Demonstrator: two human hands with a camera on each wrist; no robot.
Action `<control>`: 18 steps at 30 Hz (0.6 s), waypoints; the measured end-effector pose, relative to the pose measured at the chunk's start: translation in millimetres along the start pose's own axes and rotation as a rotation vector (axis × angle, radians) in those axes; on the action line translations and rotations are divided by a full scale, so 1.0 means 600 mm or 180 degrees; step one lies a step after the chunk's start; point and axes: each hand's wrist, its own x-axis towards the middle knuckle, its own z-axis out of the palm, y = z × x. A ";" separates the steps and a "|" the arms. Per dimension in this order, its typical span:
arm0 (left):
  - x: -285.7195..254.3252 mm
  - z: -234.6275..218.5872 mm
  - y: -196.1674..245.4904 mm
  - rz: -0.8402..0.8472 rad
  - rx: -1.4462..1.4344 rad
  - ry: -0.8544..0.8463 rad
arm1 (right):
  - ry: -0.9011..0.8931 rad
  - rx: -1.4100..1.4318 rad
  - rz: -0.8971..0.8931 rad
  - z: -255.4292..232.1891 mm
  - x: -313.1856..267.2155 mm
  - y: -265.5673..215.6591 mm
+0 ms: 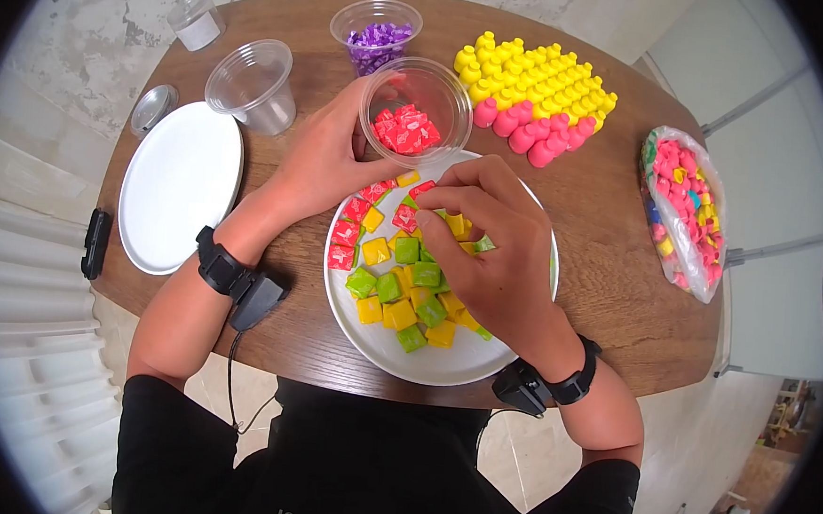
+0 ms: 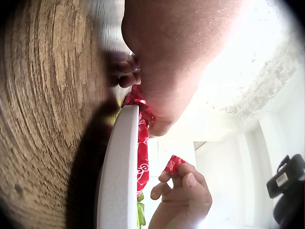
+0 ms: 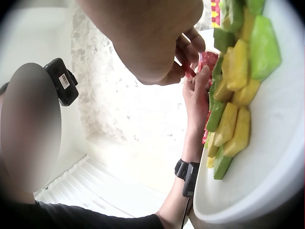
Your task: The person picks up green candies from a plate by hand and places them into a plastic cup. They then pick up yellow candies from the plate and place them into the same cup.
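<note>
Head view: at the left lies a flat white plate (image 1: 180, 186). Right of it, the left hand (image 1: 318, 162) curls round a clear plastic cup (image 1: 451, 99) holding glossy red wrapped squares (image 1: 407, 132). The right hand (image 1: 492, 248) pinches a small red wrapped square (image 2: 173, 163) between thumb and fingers, near the cup and over a round white plate (image 1: 452, 368) of red, yellow and green wrapped squares (image 1: 388, 287). Each square seems light, firm, slightly slippery, best pinched by opposite edges; the thin cup may flex, so grip its wall gently.
</note>
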 end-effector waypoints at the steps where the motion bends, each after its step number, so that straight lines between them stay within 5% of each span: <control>1: 0.000 0.002 -0.003 0.0084 0.0018 0.0047 | 0.0123 0.0046 -0.0094 0.000 0.001 -0.003; 8: 0.000 -0.001 0.006 -0.0053 -0.0011 0.0001 | 0.0623 0.0149 -0.0111 -0.009 0.007 -0.008; 18: -0.001 -0.002 0.003 -0.0013 -0.0009 0.0008 | 0.0156 -0.0025 0.0228 -0.002 0.003 0.003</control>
